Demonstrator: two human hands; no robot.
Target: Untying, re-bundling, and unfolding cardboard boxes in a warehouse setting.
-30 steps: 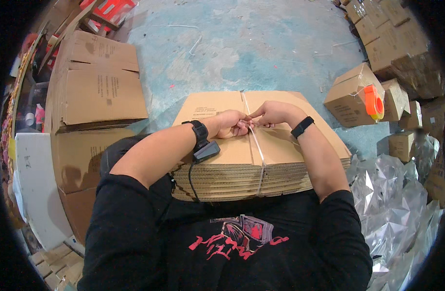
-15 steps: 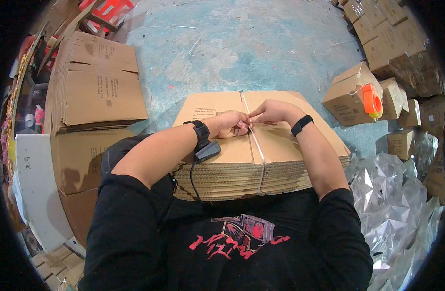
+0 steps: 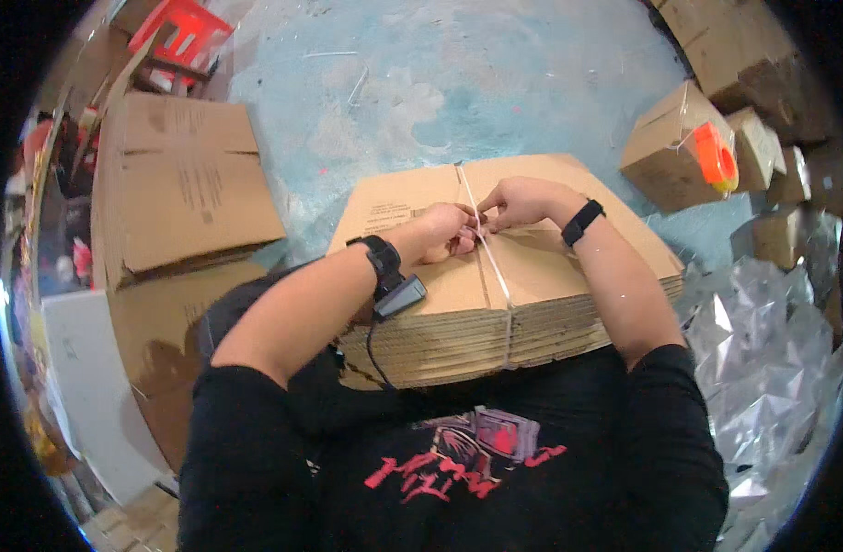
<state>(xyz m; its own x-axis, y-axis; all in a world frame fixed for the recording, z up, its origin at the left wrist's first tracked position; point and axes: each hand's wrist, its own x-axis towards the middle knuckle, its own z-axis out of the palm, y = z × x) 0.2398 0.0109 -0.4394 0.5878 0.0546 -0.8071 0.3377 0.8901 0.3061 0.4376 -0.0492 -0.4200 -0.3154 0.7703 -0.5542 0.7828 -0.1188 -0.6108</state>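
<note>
A thick stack of flattened cardboard boxes (image 3: 541,267) lies in front of my body. White strapping string (image 3: 497,267) runs over its top from the far edge and down the near side. My left hand (image 3: 447,230) is closed on the string near the middle of the stack, its fingers curled. Opposite it, my right hand (image 3: 518,204) pinches the string with thumb and forefinger. Both sets of fingertips meet at one spot, where any knot is too small to make out. A black band with a small dark device (image 3: 398,293) sits on my left wrist.
More flattened cardboard (image 3: 187,193) is piled at the left, beside a white panel (image 3: 95,386). At the right stand a carton (image 3: 674,156) with an orange tape roll (image 3: 713,156) on it, and crumpled silvery plastic sheeting (image 3: 762,368). A red crate (image 3: 182,41) is at the far left.
The fingers of both hands have shifted slightly at the string, the right hand's fingers curling more. The whole view has tilted a little; the stack stays in place.
</note>
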